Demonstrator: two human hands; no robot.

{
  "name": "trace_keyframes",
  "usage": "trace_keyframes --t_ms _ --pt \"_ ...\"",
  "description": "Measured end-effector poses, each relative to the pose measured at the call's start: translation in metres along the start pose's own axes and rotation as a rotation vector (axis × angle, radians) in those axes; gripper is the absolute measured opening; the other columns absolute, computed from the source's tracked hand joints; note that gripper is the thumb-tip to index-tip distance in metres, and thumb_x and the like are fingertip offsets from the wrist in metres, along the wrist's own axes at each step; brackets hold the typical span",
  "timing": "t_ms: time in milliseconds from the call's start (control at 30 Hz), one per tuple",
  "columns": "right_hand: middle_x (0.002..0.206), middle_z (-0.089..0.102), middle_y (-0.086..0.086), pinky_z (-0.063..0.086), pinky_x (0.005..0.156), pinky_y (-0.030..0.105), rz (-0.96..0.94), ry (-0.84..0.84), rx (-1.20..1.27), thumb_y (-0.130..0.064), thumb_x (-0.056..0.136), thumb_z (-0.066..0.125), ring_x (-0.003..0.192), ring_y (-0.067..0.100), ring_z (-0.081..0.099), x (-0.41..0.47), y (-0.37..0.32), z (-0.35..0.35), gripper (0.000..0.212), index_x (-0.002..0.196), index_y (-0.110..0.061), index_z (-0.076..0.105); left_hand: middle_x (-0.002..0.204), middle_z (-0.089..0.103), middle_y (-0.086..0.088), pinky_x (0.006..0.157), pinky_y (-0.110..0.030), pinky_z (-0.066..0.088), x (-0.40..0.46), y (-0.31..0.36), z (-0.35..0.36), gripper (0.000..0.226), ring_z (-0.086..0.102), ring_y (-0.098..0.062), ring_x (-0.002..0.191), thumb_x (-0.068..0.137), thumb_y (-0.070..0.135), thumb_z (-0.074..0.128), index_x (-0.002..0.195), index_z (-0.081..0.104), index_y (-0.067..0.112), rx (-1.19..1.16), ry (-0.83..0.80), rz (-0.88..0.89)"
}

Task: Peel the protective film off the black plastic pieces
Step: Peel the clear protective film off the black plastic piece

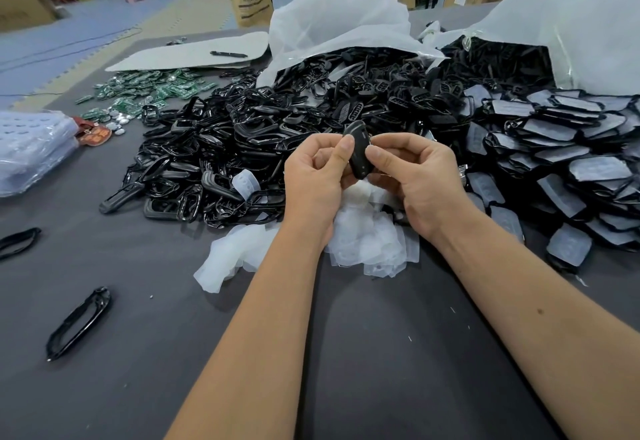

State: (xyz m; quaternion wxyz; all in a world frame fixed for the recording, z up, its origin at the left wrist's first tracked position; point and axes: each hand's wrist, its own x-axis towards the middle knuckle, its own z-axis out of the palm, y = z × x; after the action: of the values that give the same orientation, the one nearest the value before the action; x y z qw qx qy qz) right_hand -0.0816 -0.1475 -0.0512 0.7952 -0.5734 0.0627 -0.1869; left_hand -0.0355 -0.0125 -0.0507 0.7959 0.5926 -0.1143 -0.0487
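One black plastic piece (358, 150) stands on edge between both hands above the table. My left hand (317, 176) pinches its left side with the thumb on top. My right hand (412, 176) pinches its right side, thumb tip against the face. Directly below the hands lies a heap of peeled translucent film (367, 238). A big pile of glossy black pieces (221, 148) spreads to the left and behind. On the right is a stack of black pieces covered in film (568, 169).
Grey table top (145, 301) with loose black frames (79, 321) at the left. Green circuit boards (145, 89) lie far left; clear plastic trays (31, 148) sit at the left edge. Two white bags (339, 27) spill parts at the back.
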Motion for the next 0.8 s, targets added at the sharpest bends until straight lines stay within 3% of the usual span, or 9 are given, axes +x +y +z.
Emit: trace_keyframes --t_ms 67,167,333,500,600,800 --pt "0.09 0.079 0.009 0.061 0.072 0.028 0.001 -0.027 -0.047 -0.002 0.089 0.077 0.083 0.022 0.075 0.0004 0.001 0.0003 0.013 0.101 -0.005 0.076 0.07 0.063 -0.007 0.063 -0.027 0.058 -0.0006 0.0007 0.0007 0.012 0.06 -0.017 0.066 0.102 0.011 0.065 0.09 0.067 0.009 -0.034 0.011 -0.009" --pt "0.092 0.079 0.009 0.063 0.076 0.032 0.017 -0.093 -0.09 0.003 0.09 0.073 0.086 0.022 0.075 0.0005 -0.0009 -0.0015 0.02 0.104 -0.011 0.078 0.085 0.061 -0.021 0.062 -0.025 0.053 0.0003 0.0016 0.0012 0.011 0.057 -0.018 0.069 0.103 0.013 0.064 0.095 0.065 0.005 -0.045 0.029 -0.026" --pt "0.083 0.076 0.002 0.059 0.054 0.029 0.034 -0.128 -0.108 -0.003 0.09 0.077 0.077 0.017 0.075 -0.0009 -0.0002 -0.0011 0.026 0.107 -0.022 0.08 0.077 0.058 -0.015 0.06 -0.025 0.046 0.0031 0.002 0.0002 0.012 0.048 -0.014 0.061 0.103 0.015 0.064 0.098 0.064 0.005 -0.057 0.066 -0.058" --pt "0.087 0.076 0.011 0.059 0.078 0.041 -0.002 -0.151 -0.062 -0.008 0.079 0.082 0.083 0.023 0.073 0.0012 0.0003 -0.003 0.03 0.106 -0.021 0.081 0.077 0.067 -0.005 0.062 -0.025 0.05 0.0022 0.0033 -0.0016 0.015 0.056 -0.013 0.065 0.106 0.017 0.059 0.097 0.063 0.006 -0.044 -0.007 -0.057" --pt "0.083 0.076 0.009 0.06 0.077 0.028 0.012 -0.191 0.016 -0.008 0.073 0.08 0.078 0.02 0.073 0.0032 -0.0008 -0.0061 0.036 0.108 -0.015 0.08 0.082 0.073 -0.004 0.061 -0.024 0.055 0.0008 0.0057 -0.0021 0.017 0.068 -0.012 0.069 0.107 0.018 0.057 0.094 0.063 0.008 -0.032 -0.061 -0.049" --pt "0.082 0.075 0.005 0.06 0.077 0.026 0.038 -0.184 0.025 -0.008 0.073 0.079 0.078 0.017 0.072 0.0044 0.0003 -0.0061 0.042 0.114 -0.01 0.076 0.078 0.067 -0.005 0.057 -0.025 0.05 -0.0005 0.0075 -0.0023 0.016 0.059 -0.012 0.063 0.106 0.018 0.058 0.096 0.062 0.007 -0.015 -0.033 -0.055"
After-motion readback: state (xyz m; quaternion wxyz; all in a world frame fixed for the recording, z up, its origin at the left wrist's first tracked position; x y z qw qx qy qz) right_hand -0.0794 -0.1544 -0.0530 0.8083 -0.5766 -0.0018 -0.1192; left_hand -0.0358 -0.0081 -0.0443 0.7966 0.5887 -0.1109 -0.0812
